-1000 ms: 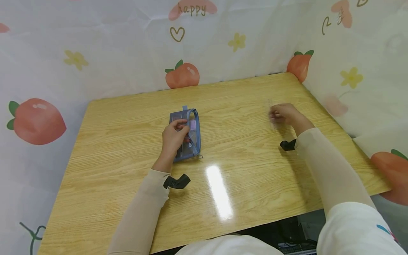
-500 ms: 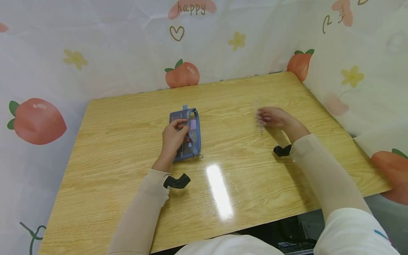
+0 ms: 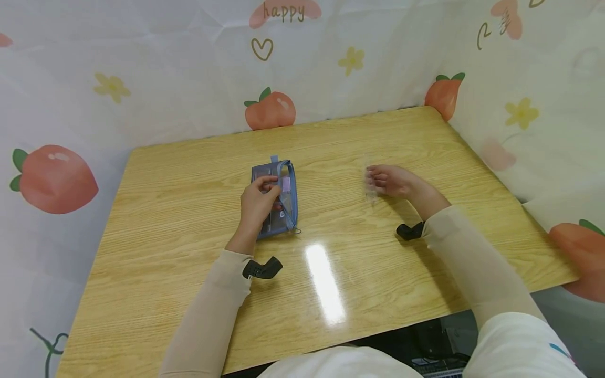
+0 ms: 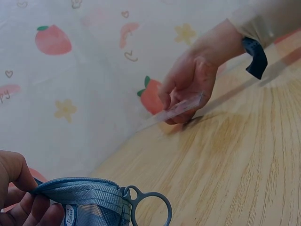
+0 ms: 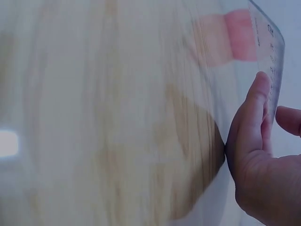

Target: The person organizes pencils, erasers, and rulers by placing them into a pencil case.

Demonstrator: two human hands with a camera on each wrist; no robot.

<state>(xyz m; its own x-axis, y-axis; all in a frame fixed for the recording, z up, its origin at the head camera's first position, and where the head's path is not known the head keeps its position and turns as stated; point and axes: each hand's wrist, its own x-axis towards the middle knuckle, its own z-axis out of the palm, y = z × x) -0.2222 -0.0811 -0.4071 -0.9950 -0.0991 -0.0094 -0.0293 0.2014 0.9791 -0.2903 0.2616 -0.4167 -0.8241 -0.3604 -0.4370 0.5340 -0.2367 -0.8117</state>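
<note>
A blue see-through zip pencil case (image 3: 288, 203) lies on the table, its opening towards the right. My left hand (image 3: 257, 206) pinches the edge of that opening between thumb and fingers. In the left wrist view a grey ring (image 4: 153, 207) hangs from the zip end. Through the gap a lilac item (image 3: 285, 184) shows inside the case. To the right, my right hand (image 3: 391, 181) holds a clear ruler (image 5: 273, 56) with printed markings along its edge. The ruler is above the table, with some distance between it and the case. The left wrist view shows the ruler (image 4: 181, 107) tilted.
The wooden table (image 3: 189, 173) meets a fruit-printed cloth backdrop (image 3: 189, 68) at the back and right. A bright light reflection lies on the tabletop near the front. Each wrist wears a black camera mount (image 3: 262, 268).
My right hand has moved left with the ruler, closer to the pencil case. The left hand and the case have stayed in place.
</note>
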